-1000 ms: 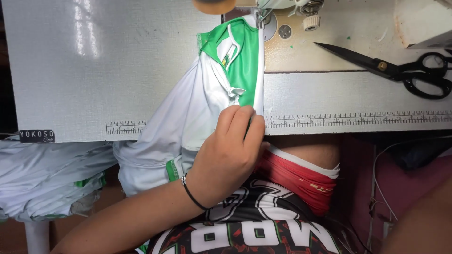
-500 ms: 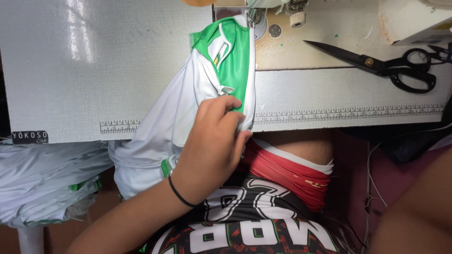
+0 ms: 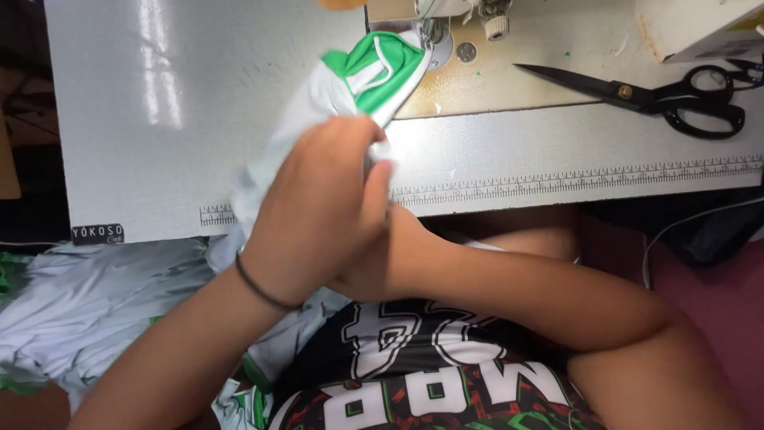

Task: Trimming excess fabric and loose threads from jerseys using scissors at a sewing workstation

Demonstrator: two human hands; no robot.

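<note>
A white and green garment (image 3: pixel 358 76) lies across the sewing table, its green end up by the sewing machine's needle (image 3: pixel 430 30). My left hand (image 3: pixel 318 207) covers the middle of the garment and pinches the white cloth at its fingertips near the table's front edge. A dark band circles that wrist. My right hand (image 3: pixel 382 259) sits just under the left hand, mostly hidden by it, and grips the same cloth from below. The rest of the garment hangs off the table towards my lap.
Black scissors (image 3: pixel 652 95) lie open at the table's right. A printed ruler strip (image 3: pixel 573 177) runs along the table's front edge. A heap of white and green cloth (image 3: pixel 95 310) sits low on the left. A white cable (image 3: pixel 684 223) hangs at the right.
My left hand has slid up the garment towards the needle. My right hand has come in under it and taken hold of the cloth. The garment's green end has shifted.
</note>
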